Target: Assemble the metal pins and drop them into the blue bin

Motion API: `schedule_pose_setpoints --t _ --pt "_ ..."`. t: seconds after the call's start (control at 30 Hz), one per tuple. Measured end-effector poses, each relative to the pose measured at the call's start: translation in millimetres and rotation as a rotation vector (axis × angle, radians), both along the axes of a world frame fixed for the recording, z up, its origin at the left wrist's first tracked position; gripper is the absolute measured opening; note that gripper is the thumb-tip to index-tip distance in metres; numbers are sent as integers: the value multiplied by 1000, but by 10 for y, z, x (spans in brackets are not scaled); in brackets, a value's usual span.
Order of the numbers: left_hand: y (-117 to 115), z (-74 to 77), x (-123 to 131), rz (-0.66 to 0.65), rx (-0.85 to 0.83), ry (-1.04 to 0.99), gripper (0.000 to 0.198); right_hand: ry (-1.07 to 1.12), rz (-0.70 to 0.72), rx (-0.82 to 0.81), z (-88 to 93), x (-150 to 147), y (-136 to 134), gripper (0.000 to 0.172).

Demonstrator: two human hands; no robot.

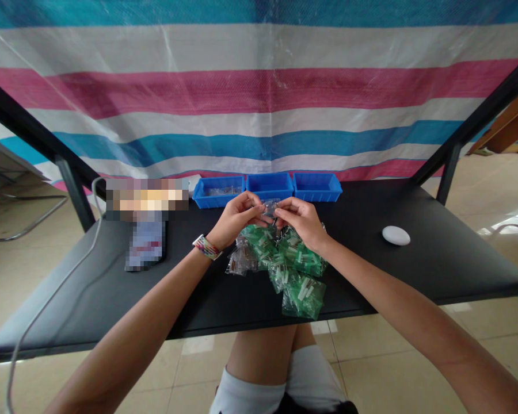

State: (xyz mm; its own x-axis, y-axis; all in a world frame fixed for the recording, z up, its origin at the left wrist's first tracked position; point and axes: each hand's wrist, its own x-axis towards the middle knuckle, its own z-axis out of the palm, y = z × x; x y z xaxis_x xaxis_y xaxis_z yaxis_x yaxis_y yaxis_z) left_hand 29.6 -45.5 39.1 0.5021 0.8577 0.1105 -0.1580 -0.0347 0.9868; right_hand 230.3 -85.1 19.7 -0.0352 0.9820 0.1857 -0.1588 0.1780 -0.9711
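Observation:
Between my two hands is a small clear plastic bag [270, 207], pinched from both sides above the pile. My left hand [240, 217], with a patterned band on the wrist, grips its left edge with thumb and fingers. At its right edge, my right hand [301, 221] holds it the same way. Whatever lies inside the bag is too small to make out. Below my hands spreads a heap of green plastic packets [304, 294] with pale, thin pieces inside. Several clear packets [242, 257] lie at the heap's left side, under my left hand.
Three blue bins [269, 185] stand in a row behind my hands; the left one holds clear packets. A white oval object [396, 236] rests on the black table [362, 213] at right. Blurred-out items lie at left, near a white cable [64, 282].

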Motion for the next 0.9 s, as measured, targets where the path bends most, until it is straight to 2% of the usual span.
schedule_pose_setpoints --t 0.13,0.43,0.67,0.9 --pt "7 -28 6 -24 48 3 43 -36 -39 13 -7 -4 8 37" --pt "-21 -2 11 -42 159 134 30 -44 3 3 32 -28 -38 38" --pt "-30 6 21 -28 167 134 31 -74 0 47 26 -48 -57 40" --pt "-43 8 21 -26 175 119 30 -123 4 66 95 -33 -99 40"
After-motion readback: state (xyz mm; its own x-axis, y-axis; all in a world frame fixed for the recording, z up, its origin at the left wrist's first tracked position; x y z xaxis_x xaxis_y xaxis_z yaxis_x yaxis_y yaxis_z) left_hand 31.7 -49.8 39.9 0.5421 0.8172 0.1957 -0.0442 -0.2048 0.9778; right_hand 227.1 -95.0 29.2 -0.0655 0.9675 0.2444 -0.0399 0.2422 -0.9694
